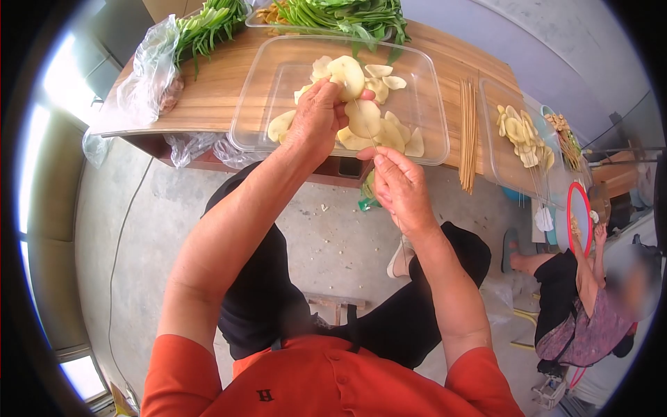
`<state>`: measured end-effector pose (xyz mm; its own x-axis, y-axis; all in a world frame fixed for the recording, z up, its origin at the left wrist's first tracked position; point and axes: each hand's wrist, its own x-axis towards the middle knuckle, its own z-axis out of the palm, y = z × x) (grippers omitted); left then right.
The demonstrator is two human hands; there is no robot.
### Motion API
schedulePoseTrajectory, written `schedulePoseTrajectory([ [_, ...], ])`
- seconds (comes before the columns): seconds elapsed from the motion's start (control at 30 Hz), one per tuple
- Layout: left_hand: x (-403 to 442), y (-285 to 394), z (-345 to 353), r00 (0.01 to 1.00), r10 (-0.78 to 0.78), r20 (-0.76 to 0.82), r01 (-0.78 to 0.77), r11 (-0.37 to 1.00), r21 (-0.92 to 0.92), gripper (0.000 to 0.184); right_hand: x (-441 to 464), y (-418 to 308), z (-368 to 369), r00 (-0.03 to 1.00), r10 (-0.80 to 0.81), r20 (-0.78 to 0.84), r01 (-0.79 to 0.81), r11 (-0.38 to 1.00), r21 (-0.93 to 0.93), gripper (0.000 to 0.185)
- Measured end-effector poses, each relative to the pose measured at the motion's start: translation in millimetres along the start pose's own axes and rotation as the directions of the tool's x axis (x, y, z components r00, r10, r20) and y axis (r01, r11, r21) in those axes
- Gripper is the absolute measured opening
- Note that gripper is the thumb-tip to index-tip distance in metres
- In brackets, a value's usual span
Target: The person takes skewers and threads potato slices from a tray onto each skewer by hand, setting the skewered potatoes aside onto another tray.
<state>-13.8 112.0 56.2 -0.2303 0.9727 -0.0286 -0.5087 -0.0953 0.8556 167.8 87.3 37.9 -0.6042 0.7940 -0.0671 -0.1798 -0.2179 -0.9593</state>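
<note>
Over a clear plastic tray [240, 115], my left hand [321, 115] grips a pale round potato slice [347, 76] between fingers and thumb. My right hand [403, 184] pinches a thin skewer [375, 144] near the tray's front edge. A second slice [363, 118] is threaded on the skewer, just below the one in my left hand. More pale slices [415, 144] lie loose in the tray under and around my hands. The skewer's upper tip is hidden by the slice and my left fingers.
Bare skewers [467, 132] lie right of the tray. Beyond them a second tray [492, 149] holds skewered slices [517, 132]. Leafy greens [333, 15] stand behind, a plastic bag [149, 76] at left. Another person [580, 306] sits at far right by a red-rimmed basin [570, 215].
</note>
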Motion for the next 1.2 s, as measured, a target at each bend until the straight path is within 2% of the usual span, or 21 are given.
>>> schedulePoseTrajectory([
  [0.13,-2.2,0.9,0.9,1.0,0.001,0.002,-0.001,1.0,-0.017,0.032,0.1,-2.1,0.6,0.998,0.034,0.046,-0.041,0.986,0.164,0.025],
  [0.57,-0.5,-1.1,1.5,0.999,0.008,0.043,-0.007,1.0,-0.017,0.033,0.5,-0.4,1.3,0.997,0.037,0.061,-0.051,0.966,0.252,0.024],
  [0.63,-1.2,-1.8,0.8,0.999,0.005,0.054,-0.004,1.0,-0.016,0.034,0.0,0.7,4.2,0.999,-0.026,-0.024,0.027,0.999,0.046,0.024],
  [0.67,-1.4,-1.9,0.5,0.998,0.002,0.066,-0.001,1.0,-0.015,0.035,0.8,2.2,5.1,0.999,-0.026,-0.024,0.027,0.999,0.046,0.024],
  [0.73,-1.2,-1.8,0.7,0.998,0.002,0.061,-0.002,1.0,-0.007,0.035,2.0,5.9,5.5,0.981,-0.173,-0.093,0.141,0.95,-0.279,0.024],
  [0.77,-1.1,-1.9,1.1,0.998,0.003,0.057,-0.003,1.0,-0.001,0.035,1.8,5.1,4.8,0.98,-0.173,-0.094,0.141,0.95,-0.28,0.024],
  [0.83,-2.1,-1.3,3.1,0.999,0.002,0.049,-0.003,1.0,0.007,0.035,1.4,1.1,2.0,0.999,-0.034,-0.029,0.036,0.998,0.052,0.024],
  [0.87,-2.9,-0.7,3.9,0.999,0.002,0.041,-0.002,1.0,0.015,0.034,1.5,-0.4,0.7,0.999,-0.034,-0.028,0.035,0.998,0.053,0.024],
  [0.93,-4.2,0.3,5.4,1.0,0.0,0.031,-0.001,1.0,0.022,0.033,1.8,-2.5,-1.5,0.997,0.012,0.071,-0.028,0.972,0.232,0.024],
  [1.07,-4.4,-0.4,6.1,1.0,-0.008,0.017,0.008,1.0,0.019,0.033,2.1,-2.2,-1.2,0.996,0.019,0.086,-0.043,0.957,0.288,0.024],
  [1.13,-3.0,-1.2,5.0,1.0,-0.009,0.022,0.008,1.0,0.025,0.033,2.9,0.4,0.5,0.998,-0.053,-0.039,0.051,0.997,-0.055,0.024],
  [1.2,-3.4,-0.7,5.1,1.0,-0.01,0.027,0.009,0.999,0.031,0.032,3.9,2.7,-0.7,0.997,-0.061,-0.048,0.057,0.996,-0.069,0.025],
])
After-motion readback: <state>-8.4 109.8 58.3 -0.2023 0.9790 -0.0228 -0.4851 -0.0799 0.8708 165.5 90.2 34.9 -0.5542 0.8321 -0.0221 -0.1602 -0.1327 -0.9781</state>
